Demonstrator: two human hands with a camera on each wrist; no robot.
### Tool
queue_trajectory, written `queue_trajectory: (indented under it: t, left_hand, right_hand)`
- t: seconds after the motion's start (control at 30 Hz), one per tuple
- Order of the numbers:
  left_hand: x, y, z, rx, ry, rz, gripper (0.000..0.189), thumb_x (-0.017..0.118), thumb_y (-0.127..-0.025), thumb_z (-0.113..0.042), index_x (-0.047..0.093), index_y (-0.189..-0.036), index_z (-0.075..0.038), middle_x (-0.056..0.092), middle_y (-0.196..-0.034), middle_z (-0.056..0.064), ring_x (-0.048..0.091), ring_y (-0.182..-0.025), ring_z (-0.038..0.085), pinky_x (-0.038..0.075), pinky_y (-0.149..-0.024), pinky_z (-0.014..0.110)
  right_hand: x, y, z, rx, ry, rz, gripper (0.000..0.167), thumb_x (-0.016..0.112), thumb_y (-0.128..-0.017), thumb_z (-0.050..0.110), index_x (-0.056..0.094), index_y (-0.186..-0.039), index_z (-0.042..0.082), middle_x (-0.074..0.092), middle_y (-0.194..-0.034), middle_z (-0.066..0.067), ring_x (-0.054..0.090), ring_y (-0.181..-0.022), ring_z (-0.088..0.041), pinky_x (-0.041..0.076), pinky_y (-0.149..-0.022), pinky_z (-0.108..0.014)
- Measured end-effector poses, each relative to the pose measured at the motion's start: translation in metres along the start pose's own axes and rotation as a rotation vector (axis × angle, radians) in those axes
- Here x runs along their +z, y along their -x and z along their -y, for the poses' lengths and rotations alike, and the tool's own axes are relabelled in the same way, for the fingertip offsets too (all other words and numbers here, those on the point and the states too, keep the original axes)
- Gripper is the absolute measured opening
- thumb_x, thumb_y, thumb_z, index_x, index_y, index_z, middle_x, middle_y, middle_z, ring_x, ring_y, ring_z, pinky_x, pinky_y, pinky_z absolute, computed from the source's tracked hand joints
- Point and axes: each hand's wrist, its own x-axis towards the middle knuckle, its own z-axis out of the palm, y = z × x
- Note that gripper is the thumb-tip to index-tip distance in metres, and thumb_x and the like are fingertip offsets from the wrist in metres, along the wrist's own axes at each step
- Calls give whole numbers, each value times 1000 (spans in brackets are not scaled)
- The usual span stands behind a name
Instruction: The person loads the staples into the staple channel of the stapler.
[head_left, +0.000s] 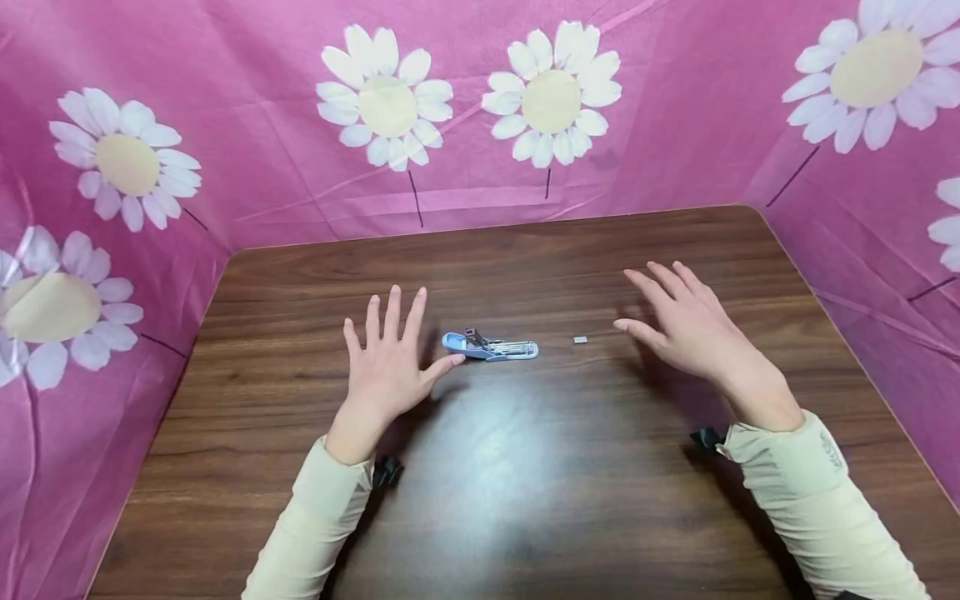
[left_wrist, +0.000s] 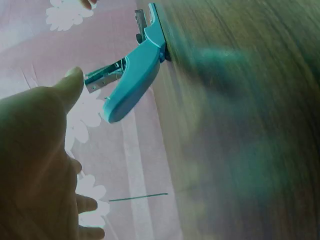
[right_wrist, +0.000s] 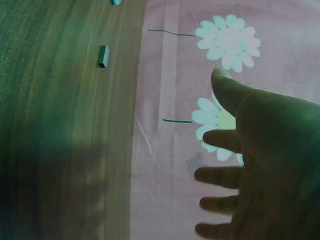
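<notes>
A light-blue stapler (head_left: 491,347) lies on the wooden table with its top swung wide open, the metal staple channel exposed. In the left wrist view the stapler (left_wrist: 137,75) stands splayed, its two halves apart. My left hand (head_left: 386,367) is spread just left of it, thumb tip overlapping the stapler's edge in the head view. To the right of the stapler lies a small grey strip of staples (head_left: 580,340), seen as a little block (right_wrist: 103,56) in the right wrist view. My right hand (head_left: 686,325) hovers to the right of the strip, fingers extended, holding nothing.
The brown wooden table (head_left: 487,533) reaches back to a pink curtain (head_left: 480,183) with large white daisies, which hangs along the back and both sides. Dark straps show at both sleeve cuffs.
</notes>
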Motion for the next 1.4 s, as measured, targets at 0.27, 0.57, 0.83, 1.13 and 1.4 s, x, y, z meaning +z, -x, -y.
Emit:
queue_trajectory:
  t: [0.27, 0.57, 0.83, 1.13, 1.4]
  left_hand:
    - [3, -15, 11, 232, 195, -76, 102, 72, -85, -62, 18, -163, -25, 30, -165, 16, 31, -151, 37, 25, -119, 62]
    - [3, -30, 13, 210, 399, 110, 76, 77, -87, -50, 50, -151, -20, 57, -148, 7, 54, -136, 29, 45, -109, 50]
    - [9, -39, 10, 193, 494, 155, 60, 81, -87, -35, 62, -141, -20, 66, -138, 3, 59, -131, 24, 46, -108, 46]
    - [15, -41, 5, 154, 502, 183, 49, 80, -88, -31, 67, -135, -24, 72, -123, -1, 60, -90, 22, 47, -91, 38]
    - [18, -41, 3, 163, 494, 191, 47, 79, -89, -30, 68, -133, -23, 73, -84, -3, 55, -52, 8, 47, -80, 34]
  right_hand:
    - [10, -8, -6, -156, -72, -131, 58, 74, -93, 27, 55, -144, 8, 58, -141, -22, 49, -134, -44, 34, -113, -58]
    - [24, -20, -7, -149, -175, -97, 43, 77, -91, 19, 67, -131, 10, 72, -122, -15, 69, -106, -35, 52, -93, -53]
    - [32, -26, -7, -157, -169, -49, 36, 77, -90, 15, 70, -125, 10, 76, -106, -11, 71, -91, -26, 54, -83, -48]
    - [45, -31, -3, -191, -134, 12, 35, 78, -88, 16, 72, -121, 7, 75, -112, -14, 70, -101, -31, 52, -90, -51]
    - [54, -35, 0, -169, -134, 86, 30, 77, -89, 14, 73, -119, 9, 75, -108, -9, 70, -97, -25, 52, -87, -49]
